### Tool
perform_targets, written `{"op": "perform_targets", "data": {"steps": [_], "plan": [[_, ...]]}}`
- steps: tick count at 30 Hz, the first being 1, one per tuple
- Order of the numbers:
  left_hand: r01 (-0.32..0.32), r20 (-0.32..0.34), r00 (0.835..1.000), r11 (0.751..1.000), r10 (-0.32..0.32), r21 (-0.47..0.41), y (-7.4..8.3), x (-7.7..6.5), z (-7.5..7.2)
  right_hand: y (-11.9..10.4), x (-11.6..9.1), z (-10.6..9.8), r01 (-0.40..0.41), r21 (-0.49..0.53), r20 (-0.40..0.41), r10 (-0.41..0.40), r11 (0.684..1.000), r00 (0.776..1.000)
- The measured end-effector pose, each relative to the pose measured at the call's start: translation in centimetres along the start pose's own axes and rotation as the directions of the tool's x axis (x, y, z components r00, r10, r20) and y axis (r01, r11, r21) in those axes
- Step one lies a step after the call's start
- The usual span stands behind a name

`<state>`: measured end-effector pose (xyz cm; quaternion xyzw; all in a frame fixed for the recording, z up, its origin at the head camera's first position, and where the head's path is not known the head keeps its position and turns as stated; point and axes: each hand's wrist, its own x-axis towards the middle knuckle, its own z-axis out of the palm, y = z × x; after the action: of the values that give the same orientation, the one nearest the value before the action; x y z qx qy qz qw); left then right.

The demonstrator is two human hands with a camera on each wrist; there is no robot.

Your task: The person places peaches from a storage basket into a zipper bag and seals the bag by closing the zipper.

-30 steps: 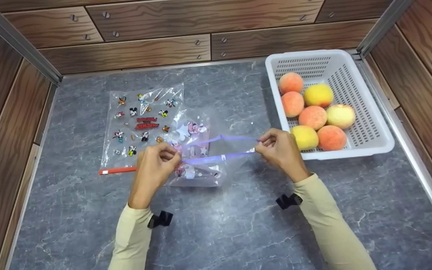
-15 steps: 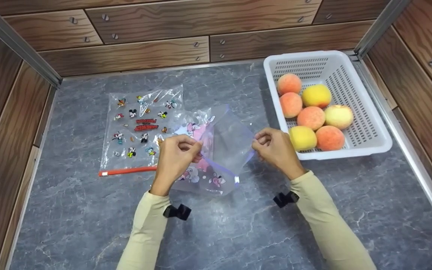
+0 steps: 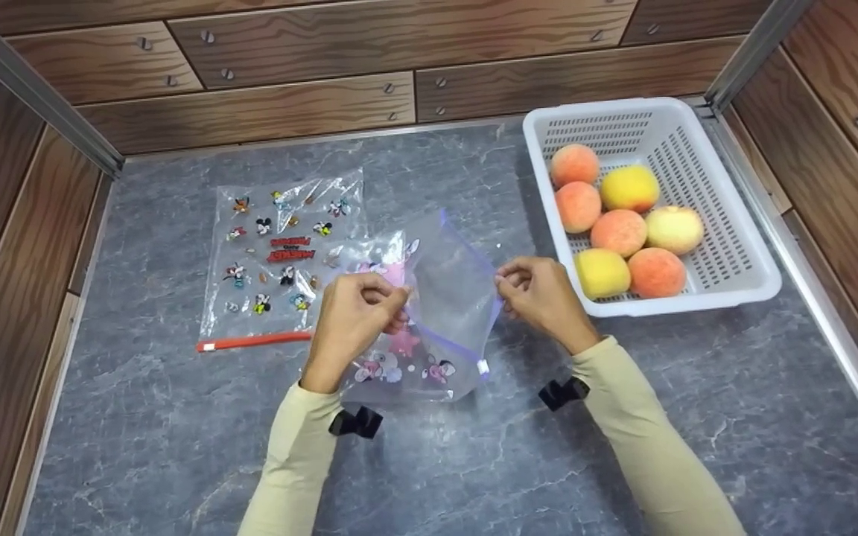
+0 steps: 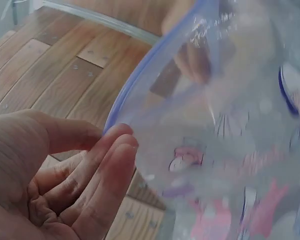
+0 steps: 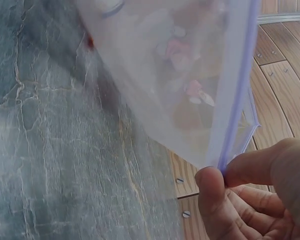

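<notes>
The bag is between left hand and right hand, which pinch its rim at nine and three o'clock (basket at two); likely light, floppy, slick, best held there.

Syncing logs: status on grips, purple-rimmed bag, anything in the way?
Left grip, right grip: pinching purple-rimmed bag at its open mouth. Nothing seen blocking it. Red-zip bag lies left.

Left of the matt plastic basket, a purple-edged bag of thin, smooth plastic; farther left, a glossy clear-plastic bag. Inside the basket, velvety peaches; beneath it, the marble-look counter.
</notes>
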<state>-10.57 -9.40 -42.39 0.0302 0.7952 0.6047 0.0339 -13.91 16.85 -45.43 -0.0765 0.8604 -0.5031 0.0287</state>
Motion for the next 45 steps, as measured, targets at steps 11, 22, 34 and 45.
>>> {"op": "perform_targets", "data": {"steps": [11,22,34,45], "plan": [[-0.072,-0.027,0.997,0.996,0.074,0.059,-0.4,0.1,0.4,-0.2,-0.5,0.0,0.038,-0.033,-0.008,-0.038,0.999,0.999],[-0.069,-0.038,0.997,0.997,0.069,0.021,-0.6,0.0,0.9,-0.9,-0.6,-1.0,0.115,-0.152,-0.011,-0.118,0.982,0.993],[-0.045,-0.059,0.997,0.999,0.045,-0.008,-0.6,-0.2,1.0,-2.7,2.1,-9.3,0.145,-0.240,-0.145,-0.183,0.960,0.972],[-0.033,-0.047,0.998,0.999,0.032,-0.026,-0.8,-0.1,1.2,0.9,5.6,-17.9,-0.033,-0.589,-0.065,-0.007,0.807,0.998]]}}
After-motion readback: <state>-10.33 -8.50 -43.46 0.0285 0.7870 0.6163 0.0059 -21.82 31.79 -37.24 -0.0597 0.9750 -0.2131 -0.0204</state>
